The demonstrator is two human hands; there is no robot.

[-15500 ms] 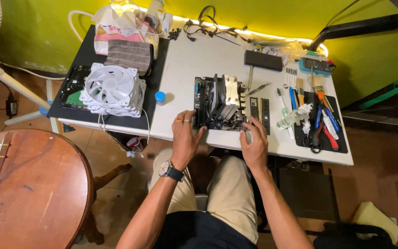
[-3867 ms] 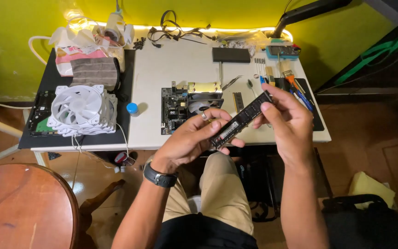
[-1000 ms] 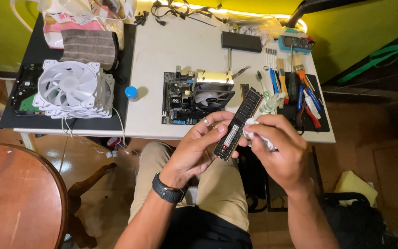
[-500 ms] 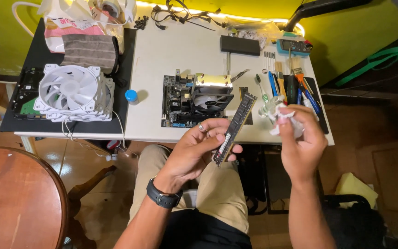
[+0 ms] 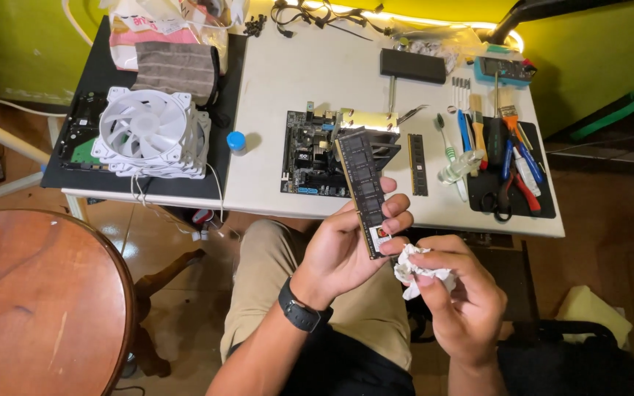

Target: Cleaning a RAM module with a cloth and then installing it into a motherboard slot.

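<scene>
Clenched around the lower half of a long, flat black memory stick (image 5: 365, 187), the left hand (image 5: 346, 249) has its grip closed, fingers curled over the stick's edge near a small pale label. The stick stands nearly upright, tilted slightly left, its matte board studded with square dark chips. Just right of and below that grip, the right hand (image 5: 460, 297) pinches a crumpled white tissue (image 5: 414, 265), soft and wrinkled, which sits right beside the stick's bottom end. Beyond the left grip, on the white desk (image 5: 317, 81), lies a dark square motherboard (image 5: 313, 161), with a second memory stick (image 5: 418, 163) flat beside it. Farther left rest round white ribbed fans (image 5: 148, 132); to the right, a black mat (image 5: 544, 202) carries coloured hand tools. Half a second ago the right hand was raised apart by the tools; now it has come back down to the stick.
</scene>
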